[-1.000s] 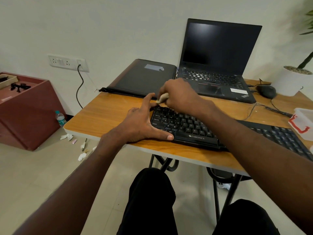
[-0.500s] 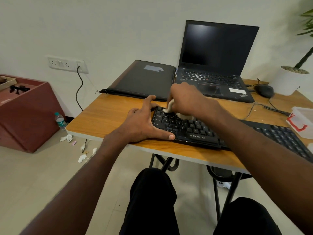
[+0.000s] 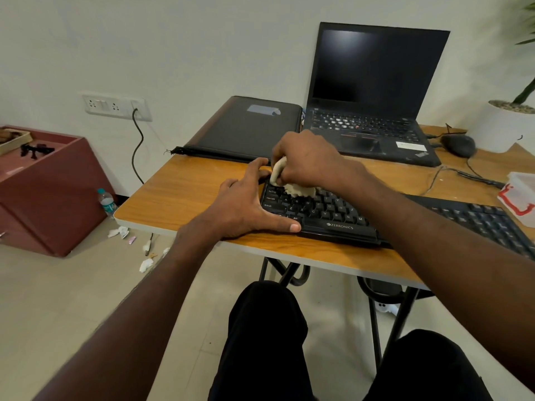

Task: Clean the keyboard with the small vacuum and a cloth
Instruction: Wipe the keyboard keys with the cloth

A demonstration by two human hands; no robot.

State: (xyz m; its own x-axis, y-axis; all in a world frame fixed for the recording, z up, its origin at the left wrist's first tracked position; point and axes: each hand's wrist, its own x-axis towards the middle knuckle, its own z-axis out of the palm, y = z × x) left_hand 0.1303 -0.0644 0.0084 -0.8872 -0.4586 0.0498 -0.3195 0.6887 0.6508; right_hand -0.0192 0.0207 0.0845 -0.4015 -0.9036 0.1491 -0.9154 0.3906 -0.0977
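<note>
Black keyboard (image 3: 324,215) at near edge of wooden table (image 3: 185,195): right hand (image 3: 307,162) grips crumpled pale cloth (image 3: 292,183) on its far-left keys; left hand (image 3: 246,206), fingers straight, braces its left end.

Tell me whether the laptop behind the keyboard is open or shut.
Open: the laptop has its lid raised, dark screen and its own keys both showing.

You had two hands (image 3: 243,206) (image 3: 307,160), one keyboard (image 3: 333,215), one cloth (image 3: 292,186), one open laptop (image 3: 373,91), one folder (image 3: 246,125), one mouse (image 3: 460,144), one bottle (image 3: 106,203).
</note>
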